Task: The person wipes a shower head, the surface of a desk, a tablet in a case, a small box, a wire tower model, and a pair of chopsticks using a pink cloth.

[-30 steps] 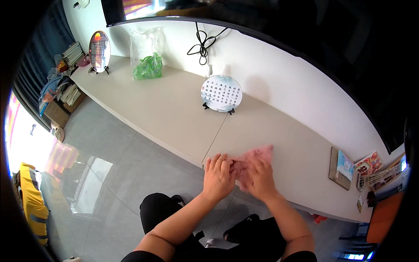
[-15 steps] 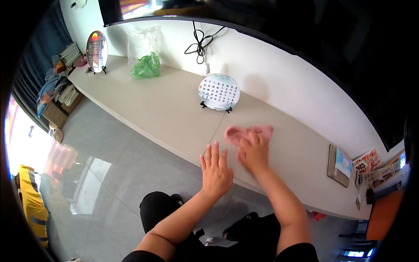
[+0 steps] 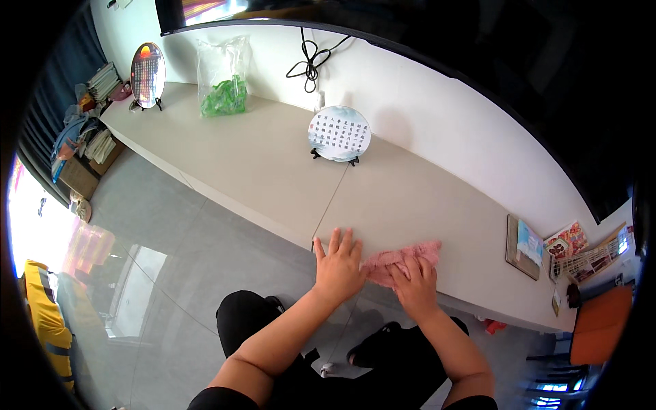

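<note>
A crumpled pink cloth (image 3: 389, 258) lies at the front edge of the long beige cabinet top (image 3: 273, 171). My right hand (image 3: 415, 283) presses on it, fingers bent into the fabric. Just left of the cloth, my left hand (image 3: 337, 268) rests flat by the front edge with its fingers spread; its thumb side is close to the cloth's left end. Beyond my hands, a round white plate with dark characters (image 3: 339, 134) stands upright on a small black stand, near the seam in the top.
At the far left stand a second decorated plate (image 3: 147, 75) and a clear bag with green contents (image 3: 224, 89). A black cable (image 3: 309, 65) hangs on the wall under a large dark screen (image 3: 424, 34). To the right lie a notebook (image 3: 523, 247) and a wire basket (image 3: 591, 260).
My right hand has drawn the pink cloth toward me, from the middle of the top to its front edge. My left hand has shifted little and stays spread.
</note>
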Demonstrator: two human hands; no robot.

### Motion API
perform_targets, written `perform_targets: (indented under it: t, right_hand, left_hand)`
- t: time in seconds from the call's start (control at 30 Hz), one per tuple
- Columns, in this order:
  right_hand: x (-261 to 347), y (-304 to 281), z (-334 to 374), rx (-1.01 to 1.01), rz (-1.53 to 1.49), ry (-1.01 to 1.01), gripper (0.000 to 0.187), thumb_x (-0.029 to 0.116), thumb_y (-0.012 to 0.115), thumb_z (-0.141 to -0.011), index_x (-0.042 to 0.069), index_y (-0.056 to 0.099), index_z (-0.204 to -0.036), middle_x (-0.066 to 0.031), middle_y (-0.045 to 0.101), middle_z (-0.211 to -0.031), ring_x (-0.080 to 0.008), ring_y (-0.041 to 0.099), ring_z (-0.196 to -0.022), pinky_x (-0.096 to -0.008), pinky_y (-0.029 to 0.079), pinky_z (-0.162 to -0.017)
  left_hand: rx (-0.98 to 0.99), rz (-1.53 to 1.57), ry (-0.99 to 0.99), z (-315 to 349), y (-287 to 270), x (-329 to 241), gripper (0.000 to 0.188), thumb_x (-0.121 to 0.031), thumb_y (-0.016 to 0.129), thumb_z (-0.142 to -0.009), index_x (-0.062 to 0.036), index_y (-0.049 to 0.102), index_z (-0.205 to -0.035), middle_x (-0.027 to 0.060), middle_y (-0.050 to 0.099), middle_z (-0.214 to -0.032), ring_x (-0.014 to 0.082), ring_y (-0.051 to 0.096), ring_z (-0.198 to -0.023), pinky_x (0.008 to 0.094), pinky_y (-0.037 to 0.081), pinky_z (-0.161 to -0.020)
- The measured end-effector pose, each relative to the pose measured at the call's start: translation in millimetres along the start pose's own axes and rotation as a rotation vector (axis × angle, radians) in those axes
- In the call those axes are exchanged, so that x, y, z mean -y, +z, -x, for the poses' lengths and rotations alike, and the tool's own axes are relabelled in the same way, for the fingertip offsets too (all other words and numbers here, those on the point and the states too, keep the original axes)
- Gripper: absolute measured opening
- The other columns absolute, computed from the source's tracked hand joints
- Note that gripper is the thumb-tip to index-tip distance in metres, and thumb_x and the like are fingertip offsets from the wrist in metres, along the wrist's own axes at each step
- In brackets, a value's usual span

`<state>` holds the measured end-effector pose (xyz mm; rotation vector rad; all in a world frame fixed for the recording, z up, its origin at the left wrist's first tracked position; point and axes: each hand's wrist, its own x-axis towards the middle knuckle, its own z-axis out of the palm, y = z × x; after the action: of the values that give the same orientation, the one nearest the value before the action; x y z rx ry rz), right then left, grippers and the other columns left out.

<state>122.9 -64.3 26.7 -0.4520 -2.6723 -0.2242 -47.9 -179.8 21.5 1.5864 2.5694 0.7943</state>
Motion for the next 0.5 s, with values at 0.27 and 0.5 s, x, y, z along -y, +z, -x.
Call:
perform_targets:
  t: [0.27, 0.5]
  right_hand:
    - [52.2, 39.9, -66.1, -0.07, -0.031, -0.046, 0.047, 0.025, 0.064, -0.076, 0.026, 0.057, -0.122, -0.0012, 0.048, -0.119, -0.0269, 0.046, -0.106, -0.0423, 0.045, -0.08]
    - [108.4, 64.3, -142.4, 0.073, -0.087, -0.03, 0.035, 0.026, 0.06, -0.081, 0.016, 0.057, -0.114, -0.0047, 0.046, -0.12, -0.0276, 0.044, -0.112, -0.048, 0.046, -0.075]
  left_hand:
    - [0.05, -0.059, -0.166, -1.7, -15.2, 15.8, 0.057, -0.02, 0.064, -0.078, -0.001, 0.046, -0.129, 0.014, 0.045, -0.136, 0.035, 0.038, -0.131, 0.0683, 0.027, -0.101]
    - [-0.069, -0.267, -0.27, -2.5, -31.6, 46.5, 0.062, -0.011, 0.059, -0.079, 0.0027, 0.038, -0.136, 0.0191, 0.039, -0.139, 0.0378, 0.036, -0.132, 0.0665, 0.029, -0.1]
